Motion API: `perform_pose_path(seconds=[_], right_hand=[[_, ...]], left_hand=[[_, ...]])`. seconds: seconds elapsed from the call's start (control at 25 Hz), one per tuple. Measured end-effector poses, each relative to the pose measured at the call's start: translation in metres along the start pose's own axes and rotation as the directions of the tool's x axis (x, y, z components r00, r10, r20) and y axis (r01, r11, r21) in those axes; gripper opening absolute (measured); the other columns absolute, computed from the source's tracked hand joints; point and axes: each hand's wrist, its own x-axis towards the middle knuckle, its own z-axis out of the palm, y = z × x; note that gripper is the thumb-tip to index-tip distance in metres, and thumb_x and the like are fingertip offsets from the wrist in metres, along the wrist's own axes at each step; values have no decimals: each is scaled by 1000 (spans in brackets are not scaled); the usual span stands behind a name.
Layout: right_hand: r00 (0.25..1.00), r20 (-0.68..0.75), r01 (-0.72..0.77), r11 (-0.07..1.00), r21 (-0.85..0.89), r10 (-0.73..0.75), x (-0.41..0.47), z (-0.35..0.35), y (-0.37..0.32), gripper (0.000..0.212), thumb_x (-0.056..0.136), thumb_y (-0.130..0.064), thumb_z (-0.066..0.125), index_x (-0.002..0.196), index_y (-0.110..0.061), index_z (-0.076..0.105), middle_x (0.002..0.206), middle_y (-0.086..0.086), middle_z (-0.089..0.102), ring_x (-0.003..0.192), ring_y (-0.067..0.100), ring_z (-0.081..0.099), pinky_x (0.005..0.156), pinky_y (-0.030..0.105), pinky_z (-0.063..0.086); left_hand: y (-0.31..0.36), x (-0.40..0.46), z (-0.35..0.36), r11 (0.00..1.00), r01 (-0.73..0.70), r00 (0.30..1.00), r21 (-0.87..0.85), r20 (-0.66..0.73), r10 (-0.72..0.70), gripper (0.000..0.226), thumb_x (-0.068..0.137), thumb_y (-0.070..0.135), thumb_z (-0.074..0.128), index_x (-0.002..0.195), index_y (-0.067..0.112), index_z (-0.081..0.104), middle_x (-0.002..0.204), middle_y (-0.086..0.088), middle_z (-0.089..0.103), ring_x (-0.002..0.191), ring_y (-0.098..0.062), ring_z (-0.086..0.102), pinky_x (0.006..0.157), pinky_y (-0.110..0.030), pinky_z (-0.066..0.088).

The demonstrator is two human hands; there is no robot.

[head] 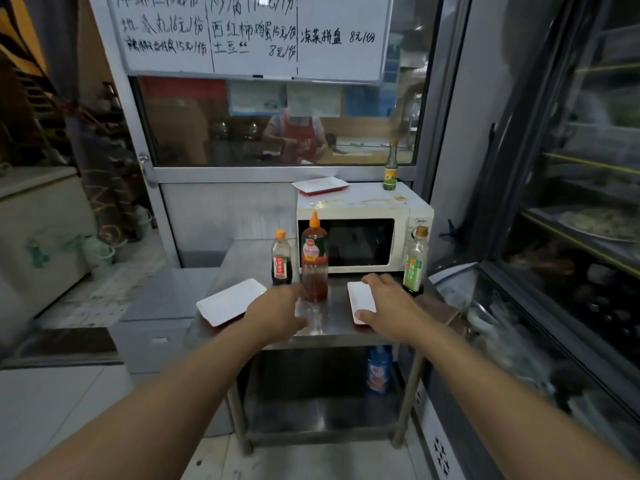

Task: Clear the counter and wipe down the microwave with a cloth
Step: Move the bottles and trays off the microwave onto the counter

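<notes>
A white microwave (363, 233) stands at the back of a steel counter (332, 327), its dark door window facing the person; a small logo on the control panel is too blurred to read, and its top shows yellowish stains. On that top lie a white tray with a red rim (320, 185) and an upright green-tinted bottle with a yellow label (391, 168). Above hangs a whiteboard (249, 32) with handwritten Chinese menu lines and prices, among them "8元/份" and "15元/份". The left hand (273, 315) reaches forward with its fingers loosely spread, gripping nothing; just beyond its fingertips stands a tall squeeze bottle with an orange nozzle (314, 258), upright, holding reddish sauce in its lower part, its label unreadable. Beside that, left of it, is a dark sauce bottle with an orange cap (281, 259) bearing a red and green label. Left of the left hand lies a white rectangular tray (230, 301), its long axis slanting toward the counter's far side. The right hand (389, 306) rests flat, fingers straight, on a second white tray (360, 299) whose long axis runs away from the person, thumb at its near end. Just right of those fingers stands a clear bottle with a green label (415, 261), partly filled with pale liquid. On the shelf beneath the counter is a blue bottle (379, 370).
</notes>
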Motion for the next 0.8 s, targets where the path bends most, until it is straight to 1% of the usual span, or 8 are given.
perform_pose_path(seconds=[0.08, 0.2, 0.32, 0.4, 0.52, 0.64, 0.72, 0.8], right_hand=[[1000, -23, -5, 1000, 11, 5, 33, -1, 16, 60, 88, -33, 61, 137, -14, 34, 138, 9, 38, 126, 27, 40, 98, 34, 37], [999, -42, -34, 999, 31, 35, 67, 1, 37, 55, 90, -31, 60, 136, -13, 35, 138, 9, 39, 127, 26, 41, 98, 32, 37], [994, -52, -93, 995, 21, 94, 100, 4, 61, 56, 89, -32, 61, 136, -15, 36, 137, 8, 40, 125, 26, 44, 97, 36, 40], [988, -65, -138, 990, 24, 139, 120, 6, 79, 56, 88, -32, 61, 136, -15, 37, 137, 8, 41, 125, 25, 45, 98, 36, 41], [977, -64, -202, 979, 38, 204, 142, 7, 104, 55, 88, -30, 61, 135, -13, 37, 135, 10, 43, 121, 28, 46, 97, 37, 41], [956, -92, -276, 961, 23, 277, 168, 4, 127, 53, 88, -30, 60, 134, -12, 38, 132, 14, 44, 120, 33, 47, 96, 40, 43], [934, -128, -329, 942, 63, 334, 183, 4, 140, 54, 88, -28, 61, 134, -11, 37, 132, 15, 45, 119, 34, 48, 97, 41, 44], [908, -158, -373, 920, 117, 388, 194, 9, 153, 61, 86, -24, 64, 138, -12, 34, 132, 16, 44, 120, 34, 47, 99, 42, 43]], left_hand=[[2, 36, 6, 1000, 3, 1000, -3, 10, -3, 45, 83, 29, 66, 124, 21, 51, 124, -3, 60, 111, -23, 57, 92, -37, 49], [5, 78, 16, 1000, -10, 998, -23, 62, 11, 41, 84, 26, 64, 123, 19, 52, 123, -6, 61, 109, -24, 58, 92, -38, 50], [7, 126, 30, 998, -51, 995, -32, 90, 54, 44, 84, 25, 65, 124, 19, 50, 121, -6, 60, 108, -23, 58, 91, -35, 50], [11, 160, 39, 997, -71, 991, -32, 111, 74, 46, 83, 26, 66, 126, 19, 49, 120, -7, 60, 107, -23, 58, 87, -33, 49], [15, 207, 54, 989, -149, 978, -23, 144, 151, 40, 84, 23, 63, 121, 15, 51, 120, -9, 60, 106, -25, 57, 86, -34, 48], [18, 257, 67, 975, -222, 961, -26, 164, 223, 48, 84, 28, 63, 128, 15, 48, 128, -8, 57, 115, -25, 54, 94, -37, 47], [19, 287, 74, 966, -253, 946, -48, 198, 257, 51, 85, 29, 63, 131, 15, 46, 131, -7, 55, 118, -24, 53, 97, -38, 45], [21, 310, 83, 960, -270, 936, -68, 216, 279, 52, 85, 29, 64, 132, 15, 45, 132, -7, 54, 118, -24, 53, 97, -37, 45]])
